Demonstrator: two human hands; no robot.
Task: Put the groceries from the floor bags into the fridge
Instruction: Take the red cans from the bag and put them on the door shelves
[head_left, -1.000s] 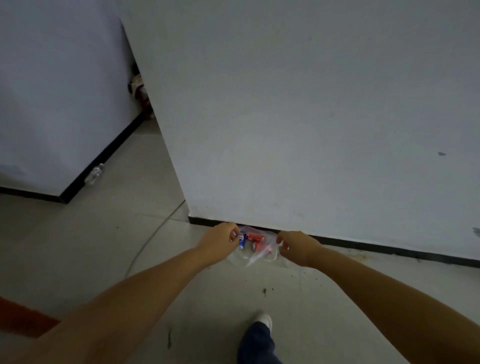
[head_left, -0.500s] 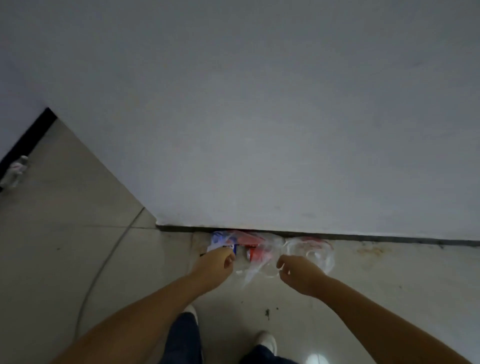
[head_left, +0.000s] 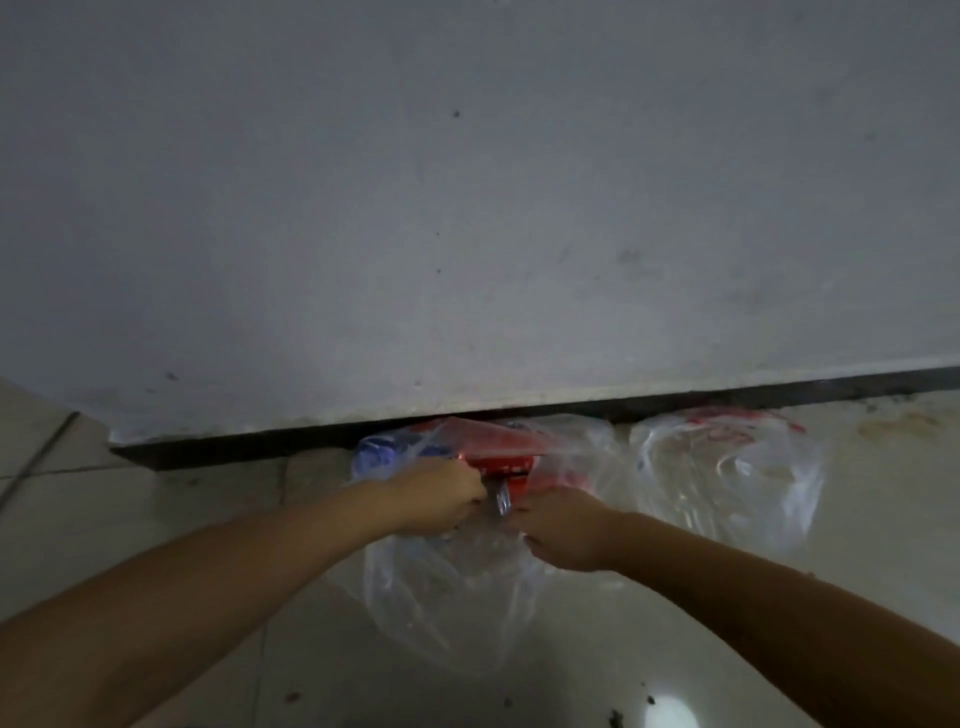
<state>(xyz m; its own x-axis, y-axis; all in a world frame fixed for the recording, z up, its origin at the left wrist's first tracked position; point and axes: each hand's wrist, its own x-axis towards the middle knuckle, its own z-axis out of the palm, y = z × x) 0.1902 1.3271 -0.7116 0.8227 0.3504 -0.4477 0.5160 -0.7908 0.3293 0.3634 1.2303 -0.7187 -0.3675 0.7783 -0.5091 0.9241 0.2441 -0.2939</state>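
At floor level in the head view, a clear crumpled plastic bag (head_left: 447, 587) lies on pale glossy floor tiles (head_left: 156, 525), against the black skirting strip (head_left: 234, 447) of a grey-white wall (head_left: 467, 208). Left hand (head_left: 431, 501) has fingers curled, gripping the bag's film at its mouth. Right hand (head_left: 566, 530) likewise curled, gripping the film opposite. Between the hands, a red can (head_left: 501, 470) sits inside the bag, silver rim toward camera; a blue-and-white packet (head_left: 379, 452) lies just left of it. Second clear bag with red print (head_left: 727, 467) rests nearby, right, untouched.
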